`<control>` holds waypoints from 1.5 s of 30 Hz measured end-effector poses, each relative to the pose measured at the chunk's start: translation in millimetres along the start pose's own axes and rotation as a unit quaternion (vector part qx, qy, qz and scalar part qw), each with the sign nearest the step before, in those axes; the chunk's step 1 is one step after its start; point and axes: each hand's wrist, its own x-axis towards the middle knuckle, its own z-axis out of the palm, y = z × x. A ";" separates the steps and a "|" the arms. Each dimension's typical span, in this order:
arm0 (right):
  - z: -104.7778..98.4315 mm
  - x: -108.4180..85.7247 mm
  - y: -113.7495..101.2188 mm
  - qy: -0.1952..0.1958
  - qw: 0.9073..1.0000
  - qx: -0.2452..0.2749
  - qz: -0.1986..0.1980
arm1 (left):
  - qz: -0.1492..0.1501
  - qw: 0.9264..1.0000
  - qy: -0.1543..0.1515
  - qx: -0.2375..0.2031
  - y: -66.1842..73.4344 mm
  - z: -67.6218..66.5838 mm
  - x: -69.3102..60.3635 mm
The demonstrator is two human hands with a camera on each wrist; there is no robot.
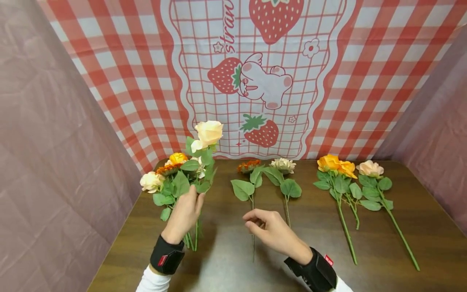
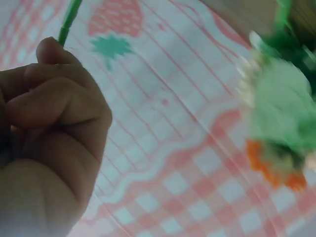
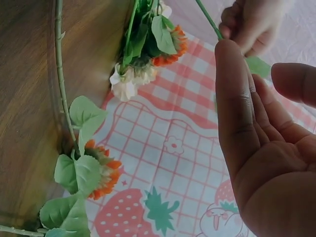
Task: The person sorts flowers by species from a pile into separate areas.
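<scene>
My left hand (image 1: 186,213) pinches the stem of a cream rose (image 1: 209,134) upright, over a bunch of flowers (image 1: 168,188) on the left of the table. In the left wrist view its curled fingers (image 2: 54,111) meet a green stem (image 2: 70,22). My right hand (image 1: 275,233) hovers over the stem of an orange flower (image 1: 249,166) near the middle, holding nothing. The right wrist view shows that hand (image 3: 266,153) with its fingers extended and the thumb apart, and my left hand (image 3: 254,27) beyond, gripping a stem.
A whitish flower (image 1: 283,165) lies beside the orange one. Farther right on the brown table (image 1: 430,227) are orange-yellow roses (image 1: 335,165) and a peach rose (image 1: 370,168). A checked strawberry cloth (image 1: 386,52) hangs behind the table.
</scene>
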 end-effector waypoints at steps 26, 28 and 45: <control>11.3 -26.6 -0.2 0.094 0.985 0.113 -0.085 | 0.081 0.945 -0.053 -0.314 75.6 50.1 -30.6; 6.7 -26.9 0.4 0.092 0.986 0.114 -0.083 | 0.103 0.945 -0.049 -0.306 74.8 52.2 -28.3; -81.8 -69.4 24.5 0.213 0.973 -0.069 0.048 | 0.120 0.953 -0.052 -0.272 67.3 46.4 -25.6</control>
